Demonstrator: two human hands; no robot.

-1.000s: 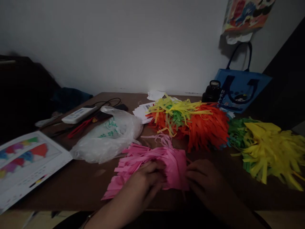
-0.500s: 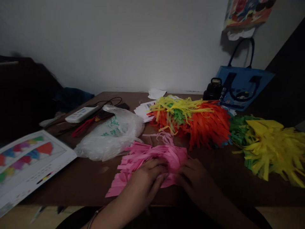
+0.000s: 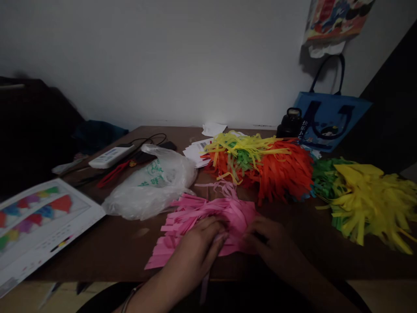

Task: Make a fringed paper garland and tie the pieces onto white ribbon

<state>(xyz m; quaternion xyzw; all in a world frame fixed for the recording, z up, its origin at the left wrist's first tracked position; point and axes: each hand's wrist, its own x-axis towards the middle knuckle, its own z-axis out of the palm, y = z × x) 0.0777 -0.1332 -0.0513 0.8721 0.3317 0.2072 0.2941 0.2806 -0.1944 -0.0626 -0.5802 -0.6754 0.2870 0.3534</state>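
Observation:
A fringed piece of pink crepe paper [image 3: 239,217] lies on the brown table [image 3: 97,256] in front of me. My left hand [image 3: 205,243] rests over its middle, fingers curled together with thumb and fingertips closed on the paper. On the paper's right edge, my right hand [image 3: 270,241] has its thumb and fingers pinched together; what they grip is partly hidden and dark. A thin pale pink strip [image 3: 204,287] hangs below my left hand past the table's edge. Curled pink strips [image 3: 224,187] lie behind the fringed piece.
Red, yellow and green paper fringes [image 3: 283,169] are heaped behind, with a yellow fringe bundle [image 3: 371,204] at right. A crumpled plastic bag [image 3: 153,187], a power strip [image 3: 112,155] and a printed sheet [image 3: 42,226] are at left. A black bottle [image 3: 289,122] and blue bag [image 3: 332,117] stand behind.
My right hand has shifted slightly, its fingers drawn closer in a pinch. The hanging strip below my left hand shows more. The view has moved a little; the pink paper stays in place.

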